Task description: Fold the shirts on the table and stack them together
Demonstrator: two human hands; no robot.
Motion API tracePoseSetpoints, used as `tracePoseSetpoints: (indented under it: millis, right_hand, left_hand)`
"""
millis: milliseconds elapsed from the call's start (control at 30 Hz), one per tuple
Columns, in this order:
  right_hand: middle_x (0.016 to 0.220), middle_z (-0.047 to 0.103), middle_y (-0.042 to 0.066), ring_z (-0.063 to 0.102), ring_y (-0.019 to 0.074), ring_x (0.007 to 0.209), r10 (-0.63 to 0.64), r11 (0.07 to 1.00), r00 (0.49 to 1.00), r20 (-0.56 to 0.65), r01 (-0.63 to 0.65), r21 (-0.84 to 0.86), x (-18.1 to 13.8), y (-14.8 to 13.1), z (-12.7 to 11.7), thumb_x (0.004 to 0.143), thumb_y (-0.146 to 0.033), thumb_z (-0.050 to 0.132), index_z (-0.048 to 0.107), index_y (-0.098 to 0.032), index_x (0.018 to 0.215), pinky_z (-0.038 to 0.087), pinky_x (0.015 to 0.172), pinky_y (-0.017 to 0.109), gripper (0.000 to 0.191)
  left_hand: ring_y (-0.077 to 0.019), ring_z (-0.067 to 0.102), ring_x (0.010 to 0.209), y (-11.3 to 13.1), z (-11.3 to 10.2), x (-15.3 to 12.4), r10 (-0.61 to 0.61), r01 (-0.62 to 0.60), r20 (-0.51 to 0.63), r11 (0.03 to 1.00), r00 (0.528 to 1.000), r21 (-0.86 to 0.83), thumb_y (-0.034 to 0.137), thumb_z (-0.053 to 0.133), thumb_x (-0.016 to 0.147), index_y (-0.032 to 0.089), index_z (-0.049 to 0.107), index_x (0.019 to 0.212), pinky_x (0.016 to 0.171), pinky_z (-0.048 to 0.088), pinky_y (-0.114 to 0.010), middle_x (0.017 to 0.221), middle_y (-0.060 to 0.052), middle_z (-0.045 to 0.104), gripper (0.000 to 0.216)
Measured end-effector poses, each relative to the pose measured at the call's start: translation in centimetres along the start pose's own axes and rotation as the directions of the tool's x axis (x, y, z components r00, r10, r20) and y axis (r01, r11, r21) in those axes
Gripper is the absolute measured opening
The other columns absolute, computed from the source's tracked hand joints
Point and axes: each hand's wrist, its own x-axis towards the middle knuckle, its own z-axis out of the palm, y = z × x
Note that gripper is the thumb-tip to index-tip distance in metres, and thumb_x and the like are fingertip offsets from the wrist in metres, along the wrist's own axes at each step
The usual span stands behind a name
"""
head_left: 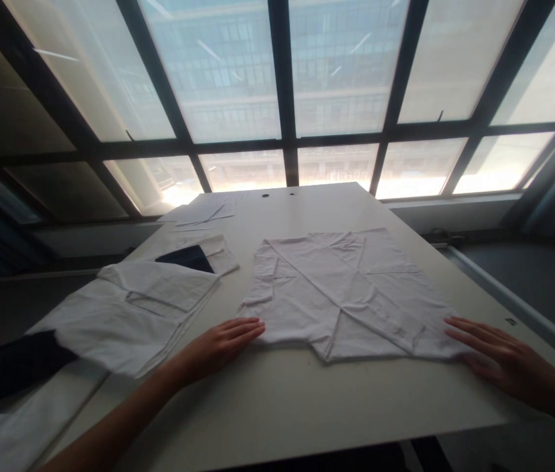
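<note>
At the left, a loose, creased pile of white cloth [124, 314] lies on the white rectangular tabletop [267, 413], with a flat dark-blue piece [186, 257] on it and white sheets of paper [196, 213] beyond. To its right, in front of the person, is the thing in hand: a thin white cloth garment [307, 288], spread flat and, I judge, only partly folded. Layers already lie across it, one edge slanting from upper left to lower right; what looks left undone is the front edge, which dips unevenly near its middle, and the wrinkles. The left hand [235, 337] has its fingers extended and close together, tips resting on the garment's near left corner (its thumb is hidden from view). The right hand [498, 351] reaches the near right corner, fingers stretched out and slightly spread, tips touching the cloth, thumb apart below; neither hand appears to grip.
</note>
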Motion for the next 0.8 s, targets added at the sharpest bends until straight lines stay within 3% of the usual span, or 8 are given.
tracePoseSetpoints:
  millis: [133,267,400,533,667,800]
  right_hand:
    - [0.147,0.055,0.001,0.055,0.0267,0.131,-0.027,0.998,0.999,-0.017,0.026,-0.054,0.0,-0.3,-0.4,0.091,-0.017,0.050,0.048,-0.036,0.148,0.051,0.105,0.043,0.060]
    - [0.137,0.063,0.004,0.060,0.0250,0.124,-0.018,0.998,0.998,-0.059,0.015,-0.056,0.4,-0.1,0.2,0.089,-0.010,0.045,0.057,-0.034,0.140,0.052,0.101,0.041,0.057]
    - [0.127,0.068,0.004,0.064,0.0258,0.117,-0.043,0.999,0.997,-0.064,0.043,-0.015,0.4,0.7,0.6,0.089,-0.015,0.053,0.071,-0.032,0.116,0.054,0.097,0.040,0.037]
    - [0.125,0.069,0.004,0.064,0.0265,0.117,-0.028,0.999,0.999,-0.046,0.029,0.025,-0.3,1.3,0.3,0.088,-0.020,0.059,0.072,-0.033,0.111,0.055,0.097,0.041,0.029]
    - [0.118,0.072,0.005,0.066,0.0277,0.113,0.065,0.987,0.994,-0.093,-0.050,0.156,-0.3,1.2,-0.1,0.090,-0.030,0.061,0.074,-0.032,0.103,0.057,0.094,0.043,0.019]
    - [0.107,0.074,0.007,0.069,0.0302,0.106,0.210,0.927,0.953,-0.218,-0.123,0.354,1.3,0.7,-1.1,0.089,-0.044,0.063,0.075,-0.031,0.096,0.058,0.093,0.047,0.019]
  left_hand:
    - [-0.0215,0.054,0.133,0.4,-0.9,0.4,-0.036,0.035,0.071,0.999,0.997,0.009,0.004,0.034,0.101,0.031,0.036,0.155,0.109,0.048,-0.039,0.146,-0.005,0.056,0.060]
    - [-0.0219,0.059,0.127,0.2,-0.5,1.0,-0.030,0.029,0.025,0.999,0.999,0.032,0.008,0.040,0.102,0.030,0.048,0.148,0.107,0.050,-0.040,0.138,-0.005,0.062,0.052]
    - [-0.0217,0.066,0.115,-0.6,0.6,1.2,-0.026,0.029,-0.112,0.999,0.993,0.021,0.018,0.048,0.103,0.025,0.066,0.129,0.098,0.055,-0.037,0.121,-0.007,0.072,0.032]
    - [-0.0208,0.067,0.110,-1.1,1.2,0.9,-0.109,0.096,-0.187,0.993,0.976,-0.073,0.025,0.054,0.102,0.024,0.070,0.120,0.095,0.055,-0.035,0.116,-0.008,0.073,0.025]
    - [-0.0208,0.068,0.108,-1.3,0.9,1.2,-0.180,0.141,-0.185,0.968,0.966,-0.206,0.027,0.055,0.101,0.024,0.072,0.116,0.095,0.053,-0.034,0.113,-0.008,0.074,0.023]
    - [-0.0203,0.069,0.101,-1.6,0.3,2.0,-0.284,0.204,-0.196,0.915,0.939,-0.349,0.033,0.057,0.100,0.023,0.074,0.110,0.091,0.053,-0.032,0.108,-0.008,0.074,0.022]
